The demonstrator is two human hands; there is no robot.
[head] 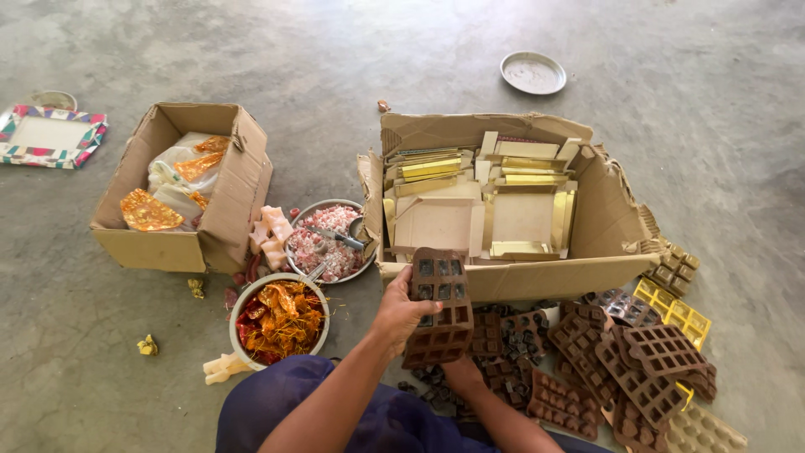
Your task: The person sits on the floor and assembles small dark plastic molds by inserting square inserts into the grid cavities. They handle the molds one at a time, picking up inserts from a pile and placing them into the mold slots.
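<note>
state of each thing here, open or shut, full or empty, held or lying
brown mould tray: held up by both hands
left hand: gripping the tray's left edge
right hand: under the tray, mostly hidden
large cardboard box: open, holding flat gold cartons
small cardboard box: open, holding bags
white bowl: full of orange and red wrappers
far metal plate: empty

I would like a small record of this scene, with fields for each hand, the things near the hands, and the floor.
left hand: left hand grips the brown mould tray, held up on edge
right hand: right hand is under the tray, mostly hidden; grip unclear
beside the hands: pile of brown moulds, yellow moulds
ahead: large carton with gold card boxes
left side: bowl of orange wrappers, metal plate of pink sweets, smaller carton
floor: grey concrete floor, one metal plate on it
</note>
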